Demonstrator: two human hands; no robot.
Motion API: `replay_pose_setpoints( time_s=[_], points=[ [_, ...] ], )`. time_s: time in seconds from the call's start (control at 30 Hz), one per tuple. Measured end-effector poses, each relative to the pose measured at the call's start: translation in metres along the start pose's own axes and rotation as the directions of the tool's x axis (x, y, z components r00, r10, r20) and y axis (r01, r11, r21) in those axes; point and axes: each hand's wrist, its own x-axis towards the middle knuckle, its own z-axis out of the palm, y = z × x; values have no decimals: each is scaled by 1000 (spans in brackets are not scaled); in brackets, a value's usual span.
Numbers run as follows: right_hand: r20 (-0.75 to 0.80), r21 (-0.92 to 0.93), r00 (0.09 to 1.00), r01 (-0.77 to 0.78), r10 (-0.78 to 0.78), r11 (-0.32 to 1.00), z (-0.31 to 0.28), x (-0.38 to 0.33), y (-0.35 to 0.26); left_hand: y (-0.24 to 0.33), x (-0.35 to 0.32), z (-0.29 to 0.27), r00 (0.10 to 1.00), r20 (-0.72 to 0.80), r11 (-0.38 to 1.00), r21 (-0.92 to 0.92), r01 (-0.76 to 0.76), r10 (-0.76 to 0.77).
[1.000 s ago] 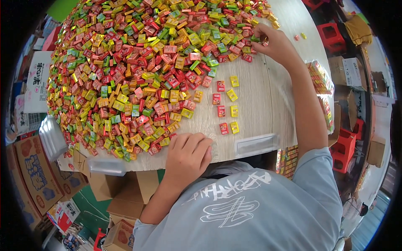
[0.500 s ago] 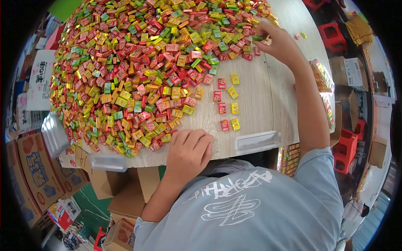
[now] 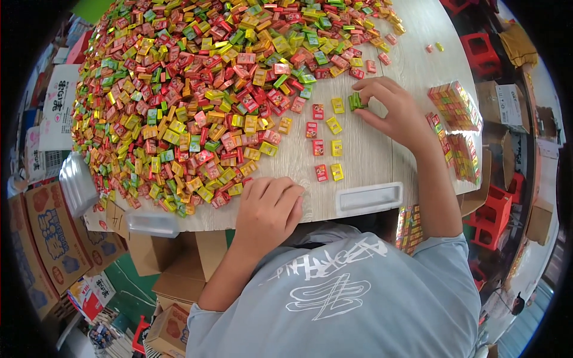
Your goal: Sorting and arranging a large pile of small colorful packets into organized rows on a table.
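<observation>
My right hand is over the table, its thumb and fingers pinching small green candy boxes; how many is partly hidden. Just left of it stands a column of yellow boxes, beside a matching column of red boxes, several in each. At the table's near edge rests my left hand, fingers curled together and fingertips tucked out of sight, with nothing seen in it. A large heap of red, yellow, green, orange and pink boxes covers the table's left and far part, reaching close to the left fingers.
Stacked blocks of boxes stand at the table's right edge. Clear plastic trays lie along the near edge, another further left, beside stacked trays. Cartons and red stools surround the table.
My right hand has come back from the heap's right edge toward me, carrying green boxes to the right side of the yellow column. My left hand stays nearly in place.
</observation>
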Motion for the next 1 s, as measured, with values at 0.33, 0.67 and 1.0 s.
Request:
replay_pose_setpoints(
  time_s=[0.33,0.67,1.0],
  points=[
    [-26,49,1000,18,-17,999,-9,-13,-15,1,-1,1,1000,-22,1000,15,-8,8],
    [1,66,997,78,-78,995,1,-33,-20,2,1,3,998,-48,999,41,-26,27],
    [68,116,993,84,-92,990,7,-55,-32,5,1,2,998,-53,999,48,-15,17]
  ],
)
